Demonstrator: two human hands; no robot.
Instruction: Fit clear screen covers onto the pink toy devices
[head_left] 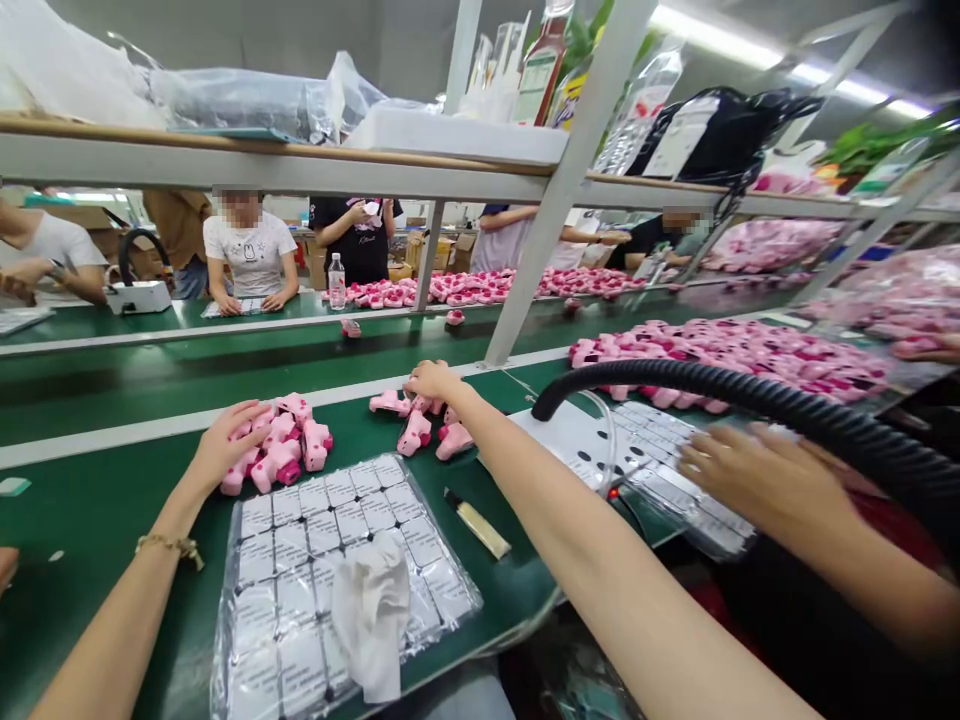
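My left hand (229,445) lies with its fingers stretched out over the left side of a heap of pink plastic pieces (279,445). My right hand (433,380) reaches farther forward, fingers bent down over a smaller group of pink pieces (415,432); the fingertips are partly hidden. Between my arms, nearest me, is a plastic-wrapped sheet of white square pads (330,520). A crumpled white tissue (375,610) rests on it. Right of the sheet lies a small tube with a black tip (477,523).
A white box with holes (562,440) and a black curved hose (720,375) stand at right. Beside it, a neighbour's hand (750,480) is over another pad sheet. Pink pieces (720,355) are piled beyond. A metal post (540,240) holds up a loaded shelf (300,165).
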